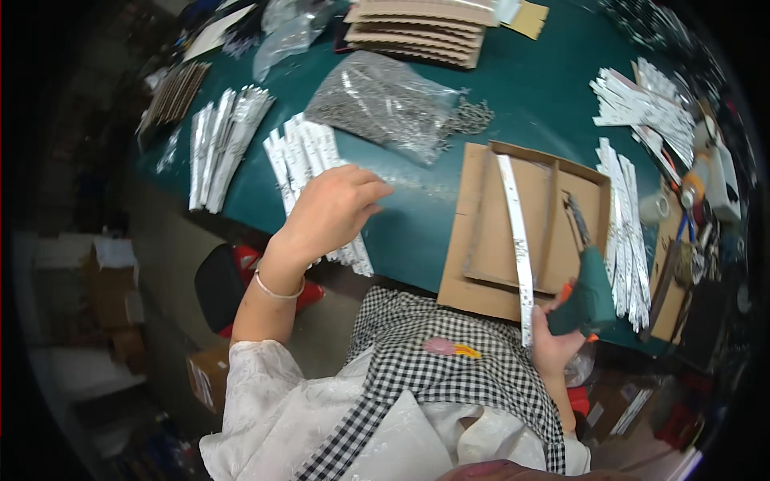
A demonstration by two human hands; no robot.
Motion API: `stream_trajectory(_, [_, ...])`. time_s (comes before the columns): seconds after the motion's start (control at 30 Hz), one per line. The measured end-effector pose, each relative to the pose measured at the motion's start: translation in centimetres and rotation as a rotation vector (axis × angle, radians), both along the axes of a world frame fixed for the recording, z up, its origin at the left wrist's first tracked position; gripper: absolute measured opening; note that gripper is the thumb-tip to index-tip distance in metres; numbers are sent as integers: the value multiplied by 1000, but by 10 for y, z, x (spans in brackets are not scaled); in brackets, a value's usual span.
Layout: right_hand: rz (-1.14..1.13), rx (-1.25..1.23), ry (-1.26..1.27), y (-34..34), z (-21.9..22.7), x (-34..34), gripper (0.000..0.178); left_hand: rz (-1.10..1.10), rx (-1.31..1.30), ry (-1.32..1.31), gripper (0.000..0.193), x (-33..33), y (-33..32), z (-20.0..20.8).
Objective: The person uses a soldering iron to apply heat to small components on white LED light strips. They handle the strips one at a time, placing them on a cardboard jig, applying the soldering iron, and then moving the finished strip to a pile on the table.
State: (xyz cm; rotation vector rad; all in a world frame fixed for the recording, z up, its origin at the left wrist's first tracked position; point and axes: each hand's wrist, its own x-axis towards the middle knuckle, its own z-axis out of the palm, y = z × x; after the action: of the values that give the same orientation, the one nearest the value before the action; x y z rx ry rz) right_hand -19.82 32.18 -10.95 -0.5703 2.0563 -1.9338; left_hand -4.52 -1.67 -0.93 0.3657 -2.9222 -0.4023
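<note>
My left hand (337,204) is over a pile of white printed strips (305,148), its fingers drawn together. Whether something small sits between the fingertips is hidden. In my right hand (556,341) is a green hand-held tool (592,293) with orange parts. Its long, thin, dark tip points away from me over a shallow cardboard tray (525,170). One white strip (516,232) lies lengthwise across the tray, and its near end comes down beside my right thumb. A clear bag of small metal pieces (377,100) lies beyond my left hand, with some pieces spilled at its right side.
More strip bundles lie at the left (228,144), right (622,240) and far right (646,104). Stacked cardboard pieces (413,36) stand at the back. Bottles and tools crowd the right edge, including a white bottle (722,176). A black and red stool (224,289) stands below the green table (409,232).
</note>
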Motion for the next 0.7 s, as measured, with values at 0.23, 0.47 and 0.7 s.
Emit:
stream_trajectory(0.23, [74, 243, 28, 30, -12, 0, 55, -7, -39, 104, 10, -98, -14, -53])
stream_trajectory(0.47, [-86, 155, 435, 37, -12, -15, 55, 1, 53, 11, 8, -131, -42, -84])
stream_trajectory(0.7, [-89, -139, 222, 17, 24, -38, 28, -83, -70, 36, 7, -132, -23, -80])
